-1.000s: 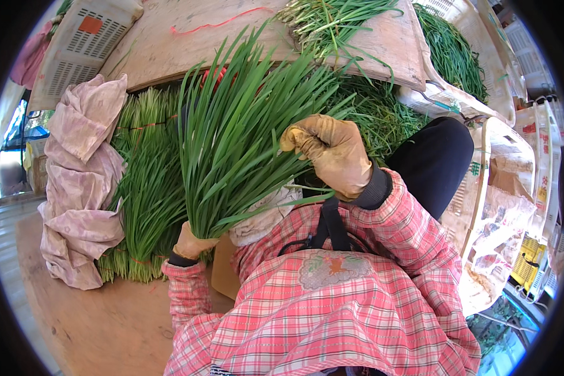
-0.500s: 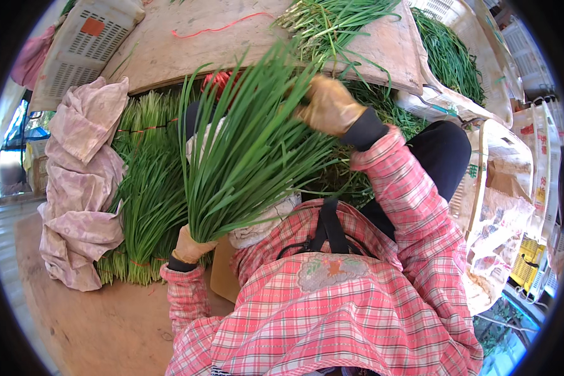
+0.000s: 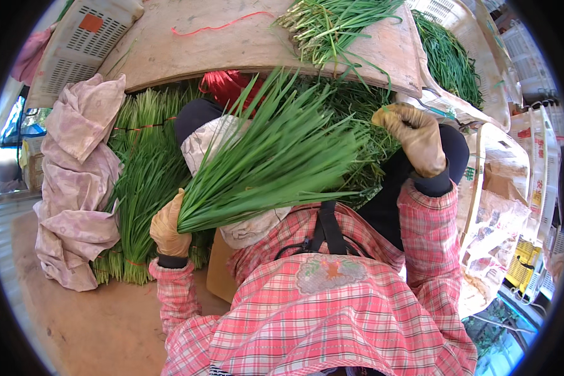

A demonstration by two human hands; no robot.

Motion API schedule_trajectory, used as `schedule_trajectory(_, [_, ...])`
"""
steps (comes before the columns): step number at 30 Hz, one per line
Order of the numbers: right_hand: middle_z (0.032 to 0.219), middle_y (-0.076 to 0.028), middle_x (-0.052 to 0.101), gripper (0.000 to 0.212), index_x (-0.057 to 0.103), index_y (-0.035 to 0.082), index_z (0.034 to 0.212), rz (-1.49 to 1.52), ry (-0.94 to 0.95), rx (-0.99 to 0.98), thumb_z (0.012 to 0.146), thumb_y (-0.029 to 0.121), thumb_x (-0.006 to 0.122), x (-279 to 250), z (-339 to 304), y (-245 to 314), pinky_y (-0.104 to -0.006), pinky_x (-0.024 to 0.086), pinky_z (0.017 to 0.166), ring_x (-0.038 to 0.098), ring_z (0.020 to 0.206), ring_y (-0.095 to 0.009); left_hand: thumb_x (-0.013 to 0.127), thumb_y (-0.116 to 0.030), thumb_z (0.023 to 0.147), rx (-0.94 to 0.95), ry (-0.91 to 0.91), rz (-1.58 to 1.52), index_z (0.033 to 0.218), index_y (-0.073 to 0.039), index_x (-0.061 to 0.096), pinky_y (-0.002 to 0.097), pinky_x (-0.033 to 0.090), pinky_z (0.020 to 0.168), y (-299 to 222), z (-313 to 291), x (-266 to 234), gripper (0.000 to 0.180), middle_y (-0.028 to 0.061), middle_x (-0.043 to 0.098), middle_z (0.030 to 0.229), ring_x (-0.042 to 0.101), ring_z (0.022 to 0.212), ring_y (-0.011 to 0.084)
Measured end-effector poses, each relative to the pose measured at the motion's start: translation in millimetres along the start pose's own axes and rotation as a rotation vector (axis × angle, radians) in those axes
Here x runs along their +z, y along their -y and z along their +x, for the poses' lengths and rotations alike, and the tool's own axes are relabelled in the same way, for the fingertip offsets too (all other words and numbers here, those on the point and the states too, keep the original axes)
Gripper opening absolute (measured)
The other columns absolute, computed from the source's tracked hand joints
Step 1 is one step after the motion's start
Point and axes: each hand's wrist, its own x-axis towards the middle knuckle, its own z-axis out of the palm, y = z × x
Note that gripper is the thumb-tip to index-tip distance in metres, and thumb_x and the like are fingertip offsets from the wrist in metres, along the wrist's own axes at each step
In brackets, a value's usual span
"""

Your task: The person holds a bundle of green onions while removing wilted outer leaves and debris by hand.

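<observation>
One bunch [image 3: 263,178] slants rightward beside the bundles [image 3: 145,175], its base wrapped by the left hand [image 3: 167,229], seemingly so the leaves [image 3: 326,150] fan freely, while the right hand [image 3: 418,139], just beyond their tips, curls closed, on what I cannot tell.

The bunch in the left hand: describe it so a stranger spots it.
From the pink plaid garment, follow the left sleeve to the left hand. The green bunch fans rightward from it, hand-held, unlike the tied bundles lying to its left.
</observation>
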Motion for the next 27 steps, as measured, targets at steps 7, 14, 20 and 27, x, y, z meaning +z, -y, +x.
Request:
schedule_trajectory(7, [0.087,-0.011,0.064,0.013,0.067,-0.002,0.091,-0.139,-0.125,-0.128,0.082,0.006,0.067,-29.5,-28.8,-9.1,-0.0287,0.047,0.075,0.059,0.082,-0.017,0.071,-0.016,0.073,0.039,-0.094,0.011,0.123,-0.008,0.057,0.0361,0.047,0.073,-3.1,-14.0,21.8,0.052,0.0093,0.065,0.098,0.062,0.083,0.0277])
schedule_trajectory(14, [0.099,-0.019,0.062,0.041,0.056,0.004,0.119,-0.596,0.234,-0.623,0.085,0.028,0.061,44.8,-33.7,-0.8,-0.0397,0.049,0.074,0.06,0.085,-0.035,0.069,-0.014,0.075,0.066,-0.094,-0.034,0.129,-0.011,0.051,0.0372,0.046,0.071,-0.6,-11.4,20.5,0.057,0.0089,0.063,0.103,0.06,0.082,0.0286])
schedule_trajectory(20, [0.077,-0.014,0.057,0.031,0.061,0.006,0.109,-0.703,0.191,-0.482,0.082,0.021,0.063,74.7,-34.7,-14.6,-0.0415,0.045,0.058,0.057,0.067,-0.034,0.069,-0.013,0.075,0.05,-0.093,0.006,0.128,-0.011,0.052,0.0365,0.046,0.072,0.2,-16.6,24.7,0.055,0.0084,0.063,0.104,0.06,0.082,0.0279])
schedule_trajectory(27, [0.08,-0.005,0.063,0.007,0.064,-0.001,0.088,0.351,0.05,-0.05,0.088,0.004,0.059,77.6,-36.9,-23.3,-0.024,0.046,0.065,0.054,0.07,-0.011,0.067,-0.019,0.078,0.056,-0.098,0.023,0.127,-0.012,0.053,0.0358,0.046,0.074,1.3,-20.9,25.3,0.052,0.0071,0.063,0.105,0.06,0.086,0.0252])
